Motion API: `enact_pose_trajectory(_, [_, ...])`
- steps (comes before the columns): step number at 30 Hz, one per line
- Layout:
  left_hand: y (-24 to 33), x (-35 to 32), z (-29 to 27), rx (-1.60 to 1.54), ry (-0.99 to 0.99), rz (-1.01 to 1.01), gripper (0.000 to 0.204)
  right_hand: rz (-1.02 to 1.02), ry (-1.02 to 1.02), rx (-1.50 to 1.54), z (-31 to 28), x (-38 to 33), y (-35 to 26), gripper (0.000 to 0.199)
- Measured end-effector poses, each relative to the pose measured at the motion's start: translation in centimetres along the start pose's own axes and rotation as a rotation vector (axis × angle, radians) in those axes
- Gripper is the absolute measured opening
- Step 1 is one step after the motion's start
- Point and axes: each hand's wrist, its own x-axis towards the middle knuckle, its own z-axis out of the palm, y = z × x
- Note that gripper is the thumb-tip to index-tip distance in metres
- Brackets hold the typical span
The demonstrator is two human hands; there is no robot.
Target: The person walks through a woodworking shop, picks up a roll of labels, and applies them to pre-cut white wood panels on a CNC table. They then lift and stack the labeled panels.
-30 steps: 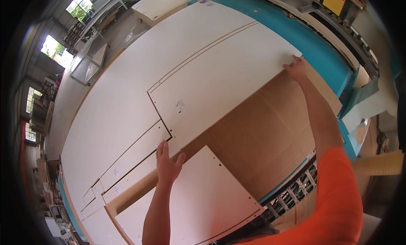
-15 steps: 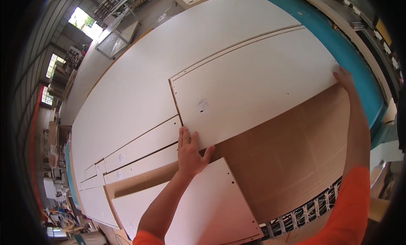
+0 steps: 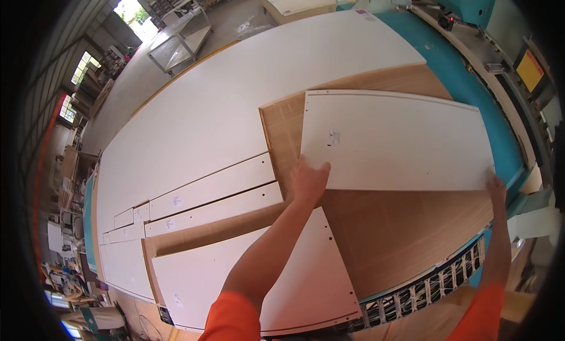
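Observation:
A white rectangular panel with a small label, edge holes and a groove along its far side lies turned at an angle on the brown base board. My left hand grips its near left corner, thumb on top and the other fingers partly hidden. At the near right corner, my right hand is closed on the panel's edge. A second white panel, also drilled along its edge, lies beneath my left forearm.
A large white sheet spreads across the far side. Narrow white strips lie left of my left hand. A teal machine bed edge runs along the right, and a cable chain lies near me. Beyond stands a metal-framed cart.
The panel has slid right and turned away from the white sheet's cut edge, baring brown board on its far and left sides. Both hands have moved with it, the left now gripping its corner.

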Motion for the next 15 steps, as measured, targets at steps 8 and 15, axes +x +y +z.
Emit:
enact_pose_trajectory(8, [2.7,5.5,-6.1,-0.142,-0.119,-0.159,0.036,-0.663,0.216,-1.14,-6.2,5.4,7.9,0.012])
enact_pose_trajectory(15, [0.7,7.1,-7.8,0.245,-0.317,-0.041,0.037,0.052,-0.63,0.492,-10.7,-4.0,12.3,0.035])
